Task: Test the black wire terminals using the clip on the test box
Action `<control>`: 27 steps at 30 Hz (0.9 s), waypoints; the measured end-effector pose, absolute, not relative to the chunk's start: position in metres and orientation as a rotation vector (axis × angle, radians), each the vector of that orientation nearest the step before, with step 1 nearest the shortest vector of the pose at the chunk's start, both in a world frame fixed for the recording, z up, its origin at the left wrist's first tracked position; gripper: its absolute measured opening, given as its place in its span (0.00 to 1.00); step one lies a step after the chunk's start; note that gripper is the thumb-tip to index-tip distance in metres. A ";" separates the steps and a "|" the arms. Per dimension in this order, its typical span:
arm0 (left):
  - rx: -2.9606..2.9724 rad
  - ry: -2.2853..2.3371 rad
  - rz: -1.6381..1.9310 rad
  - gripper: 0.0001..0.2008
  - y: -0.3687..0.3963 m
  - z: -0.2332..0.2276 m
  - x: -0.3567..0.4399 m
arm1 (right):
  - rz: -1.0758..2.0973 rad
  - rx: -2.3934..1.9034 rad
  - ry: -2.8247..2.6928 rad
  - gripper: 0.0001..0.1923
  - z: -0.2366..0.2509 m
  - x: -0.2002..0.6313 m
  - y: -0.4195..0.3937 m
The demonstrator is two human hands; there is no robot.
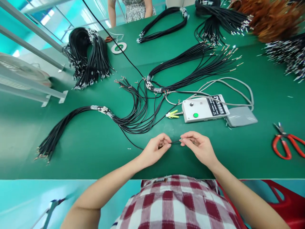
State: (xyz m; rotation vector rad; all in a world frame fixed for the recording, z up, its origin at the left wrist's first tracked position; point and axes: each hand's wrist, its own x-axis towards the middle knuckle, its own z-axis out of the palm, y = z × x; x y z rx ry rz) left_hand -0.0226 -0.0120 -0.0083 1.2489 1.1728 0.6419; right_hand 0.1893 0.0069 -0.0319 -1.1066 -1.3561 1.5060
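Observation:
Near the front of the green table, my left hand (156, 149) pinches a thin black cable (175, 141) close to its end. My right hand (197, 147) has its fingertips closed on the tip of that same cable, a short way to the right. The cable runs back behind my left hand toward a bundle of black cables (128, 122) with a clear wrap around its middle. Just beyond my hands stands a white box (202, 109) with a green button and a yellow-green clamp (173, 114) on its left side. The cable tip is mostly hidden by my fingers.
Red-handled pliers (283, 141) lie at the right. A grey pedal-like block (241, 116) sits beside the box. More black cable bundles (88, 57), a tape roll (118, 48) and brown strands (274, 19) lie farther back. Another person (135, 11) stands across the table.

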 end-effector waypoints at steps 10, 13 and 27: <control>1.419 1.242 0.797 0.05 -0.004 -0.001 0.001 | 1.528 -1.122 -1.264 0.09 -0.025 0.198 0.013; 1.243 1.189 0.781 0.08 -0.007 -0.004 0.001 | 1.571 -1.092 -1.228 0.10 -0.027 0.198 0.015; 1.108 1.107 0.921 0.10 -0.010 -0.009 0.002 | 1.667 -1.094 -0.885 0.07 -0.026 0.158 0.010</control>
